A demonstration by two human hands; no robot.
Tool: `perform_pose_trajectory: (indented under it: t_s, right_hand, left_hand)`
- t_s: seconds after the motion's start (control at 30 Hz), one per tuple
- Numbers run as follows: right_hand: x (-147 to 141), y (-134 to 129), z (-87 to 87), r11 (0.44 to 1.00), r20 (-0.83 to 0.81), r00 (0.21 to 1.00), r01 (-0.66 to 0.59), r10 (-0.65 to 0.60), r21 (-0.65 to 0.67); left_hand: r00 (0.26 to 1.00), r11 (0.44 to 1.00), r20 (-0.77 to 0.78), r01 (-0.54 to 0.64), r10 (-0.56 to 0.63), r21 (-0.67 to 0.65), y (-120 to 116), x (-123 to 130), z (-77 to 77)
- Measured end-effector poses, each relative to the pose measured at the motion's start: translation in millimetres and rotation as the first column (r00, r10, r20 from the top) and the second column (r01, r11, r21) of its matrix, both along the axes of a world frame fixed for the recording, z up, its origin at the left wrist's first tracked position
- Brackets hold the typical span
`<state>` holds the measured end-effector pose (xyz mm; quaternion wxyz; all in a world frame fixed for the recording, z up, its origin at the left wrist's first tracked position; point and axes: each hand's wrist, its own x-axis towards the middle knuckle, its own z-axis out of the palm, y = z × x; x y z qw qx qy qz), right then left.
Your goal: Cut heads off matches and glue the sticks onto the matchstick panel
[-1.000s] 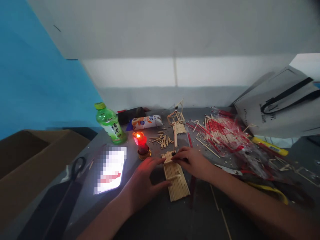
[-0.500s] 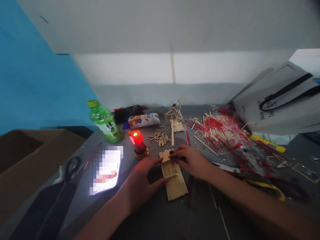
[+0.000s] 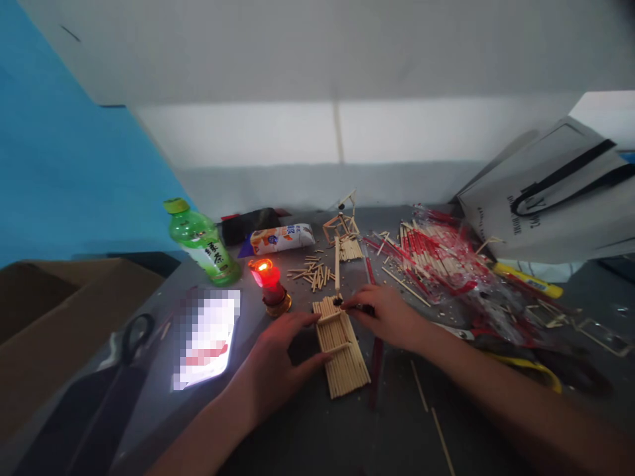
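Our left hand steadies the flat panel of pale wooden sticks, fingers spread; our right hand pinches a small dark tool at its top edge, two crosspieces already laid on.

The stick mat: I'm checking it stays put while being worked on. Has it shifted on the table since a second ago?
No. The stick mat keeps its place beside the red candle; only the camera view shifted.
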<state>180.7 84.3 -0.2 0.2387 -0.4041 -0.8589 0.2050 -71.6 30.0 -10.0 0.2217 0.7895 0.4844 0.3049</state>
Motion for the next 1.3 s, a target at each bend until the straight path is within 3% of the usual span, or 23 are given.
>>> perform_pose_trajectory:
  t_s: [1.3]
  right_hand:
    - [-0.1, -3.5, 0.2, 1.000, 0.018, 1.000, -0.003, 0.003, 0.007]
  left_hand:
    - [0.999, 1.000, -0.039, 0.007, -0.007, -0.017, 1.1, -3.2, -6.7]
